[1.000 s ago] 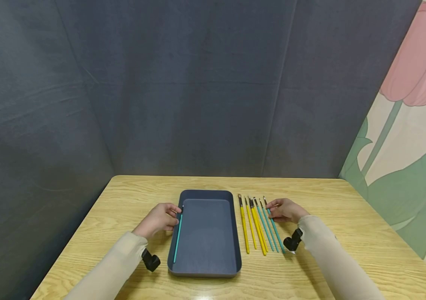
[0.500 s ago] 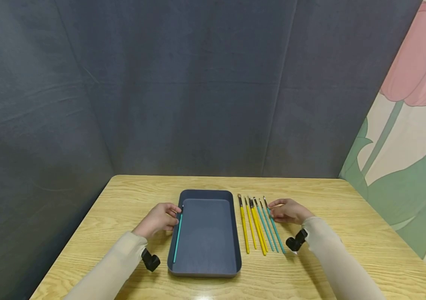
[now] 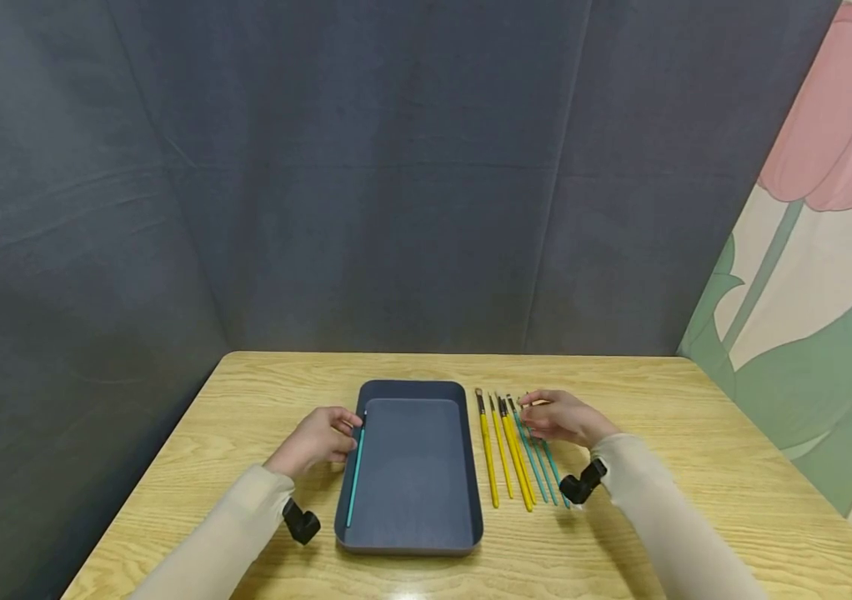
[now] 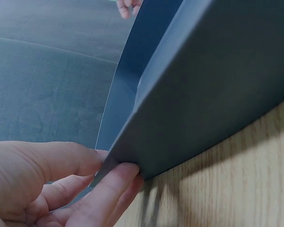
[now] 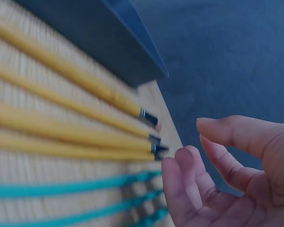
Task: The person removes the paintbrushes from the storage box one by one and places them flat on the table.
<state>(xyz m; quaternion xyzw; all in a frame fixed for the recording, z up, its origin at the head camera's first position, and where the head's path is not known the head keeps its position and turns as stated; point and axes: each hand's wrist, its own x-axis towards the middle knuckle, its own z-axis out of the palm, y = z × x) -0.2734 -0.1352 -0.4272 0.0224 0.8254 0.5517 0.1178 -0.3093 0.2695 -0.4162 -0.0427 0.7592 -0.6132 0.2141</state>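
Observation:
With thumb and fingers on either side of the wall, my left hand (image 3: 319, 435) pinches the left side of a dark grey tray (image 3: 417, 475). Inside it, along that same wall, lies a teal paintbrush (image 3: 354, 487). My right hand (image 3: 563, 418) hovers over the bristle ends of three teal paintbrushes (image 5: 61, 188), partly hiding them in the head view. Its fingers are loosely bent, with nothing between thumb and fingertips in the right wrist view. Several yellow paintbrushes (image 3: 488, 450) lie side by side between the teal ones and the tray.
Everything stands on a light wooden table (image 3: 283, 379). A dark cloth (image 3: 396, 208) hangs behind its far edge and at the left. On the right is a wall painted with a tulip (image 3: 824, 133).
My right hand first drew slightly right, then moved left and a little up over the teal paintbrushes. The left hand, tray and paintbrushes have stayed in place.

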